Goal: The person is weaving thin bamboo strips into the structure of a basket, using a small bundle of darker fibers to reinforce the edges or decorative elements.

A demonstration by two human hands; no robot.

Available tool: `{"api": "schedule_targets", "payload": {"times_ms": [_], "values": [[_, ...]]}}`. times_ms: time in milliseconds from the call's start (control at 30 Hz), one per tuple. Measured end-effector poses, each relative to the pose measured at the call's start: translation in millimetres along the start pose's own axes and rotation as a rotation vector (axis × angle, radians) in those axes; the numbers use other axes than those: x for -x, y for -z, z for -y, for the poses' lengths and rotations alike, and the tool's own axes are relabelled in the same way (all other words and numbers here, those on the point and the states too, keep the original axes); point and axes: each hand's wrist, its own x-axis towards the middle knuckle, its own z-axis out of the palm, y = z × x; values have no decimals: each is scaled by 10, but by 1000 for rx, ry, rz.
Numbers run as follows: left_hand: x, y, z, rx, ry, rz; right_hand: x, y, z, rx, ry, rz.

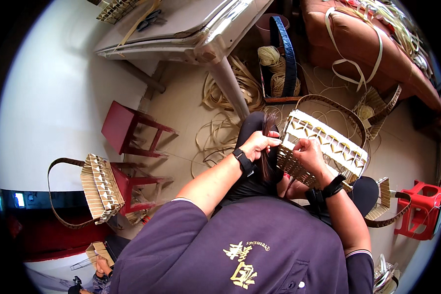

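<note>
Seated person's left hand [257, 143] pinches dark strips [266, 147] while the right hand [308, 153] grips the rim of a woven basket [328, 147] resting on the lap; a loose grip could probably let the strips slip and the weave loosen.

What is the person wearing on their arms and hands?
Both forearms are bare, with no gloves on the left hand or the right hand. Each wrist has a black band like a watch: left band, right band. Short dark purple sleeves with a thin pale edge cover the upper arms.
</note>
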Motion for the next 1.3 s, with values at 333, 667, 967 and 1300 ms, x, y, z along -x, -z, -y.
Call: {"api": "schedule_targets", "payload": {"times_ms": [333, 667, 967, 1300], "values": [[47, -32, 31, 84, 1, 26, 9, -16, 0, 19, -14, -16], [12, -122, 88, 35, -91, -76, 53, 15, 158, 36, -26, -17], [-34, -85, -13, -17, -5, -52, 66, -44, 177, 39, -11, -19], [-294, -172, 209, -329, -146, -193, 81, -187, 116, 3, -24, 23]]}}
